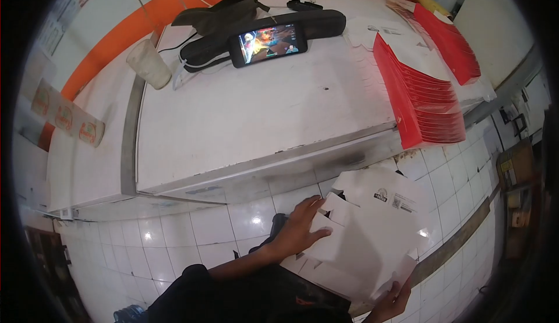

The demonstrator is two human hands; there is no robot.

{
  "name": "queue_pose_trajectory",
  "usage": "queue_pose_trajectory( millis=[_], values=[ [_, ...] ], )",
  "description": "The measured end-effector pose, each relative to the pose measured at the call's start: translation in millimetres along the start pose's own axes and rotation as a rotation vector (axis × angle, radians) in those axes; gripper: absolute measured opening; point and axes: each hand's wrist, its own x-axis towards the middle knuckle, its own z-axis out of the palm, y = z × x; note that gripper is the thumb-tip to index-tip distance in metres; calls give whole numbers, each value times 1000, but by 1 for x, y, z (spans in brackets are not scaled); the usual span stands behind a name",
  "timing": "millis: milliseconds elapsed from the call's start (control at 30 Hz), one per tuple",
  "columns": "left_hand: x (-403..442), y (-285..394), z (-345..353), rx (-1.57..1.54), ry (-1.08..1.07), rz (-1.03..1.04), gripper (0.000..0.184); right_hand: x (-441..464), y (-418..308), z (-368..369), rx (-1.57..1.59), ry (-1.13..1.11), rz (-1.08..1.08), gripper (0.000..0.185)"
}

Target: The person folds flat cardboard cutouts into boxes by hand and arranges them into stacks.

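Note:
A white cardboard sheet [372, 230] with cut flaps and a small printed logo lies over my lap, below the table's front edge. My left hand [301, 227] rests at its left side, fingers spread and thumb apart, touching the small folded flaps there. At the sheet's lower right corner, my right hand [391, 302] grips the edge between thumb and fingers. Red folded cardboard pieces [419, 99] stand in a stacked row at the table's right front corner, and a second red stack [448, 43] is behind them.
A phone [268, 44] showing a colourful picture leans on a dark case [320, 24] on the white table [262, 107]. A cup [149, 64] stands at the back left, beside a column of printed cups [67, 113]. More white sheets [387, 32] lie near the red stacks.

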Motion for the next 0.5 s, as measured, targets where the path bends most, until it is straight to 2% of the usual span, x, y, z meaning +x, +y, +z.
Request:
queue_pose_trajectory(
  millis=[33,133,167,267,300,333,500],
  values=[
    [-2,4,-4,6,15,16,74,2,14,-3,47,27,-102,29],
    [-1,25,-20,-11,57,58,71,13,41,-15,500,32,416,17],
    [1,32,-23,-40,64,68,69,23,26,-18,432,64,367,22],
    [5,57,-30,-277,-13,72,57,33,30,5,652,80,218,28],
    [4,64,-31,-390,-61,65,52,34,25,3,37,-47,-165,29],
    [3,69,-33,-423,-25,34,49,33,33,14,474,-34,-32,32],
    [18,75,-31,-492,36,-35,39,39,30,22,463,-138,-49,29]
  ],
)
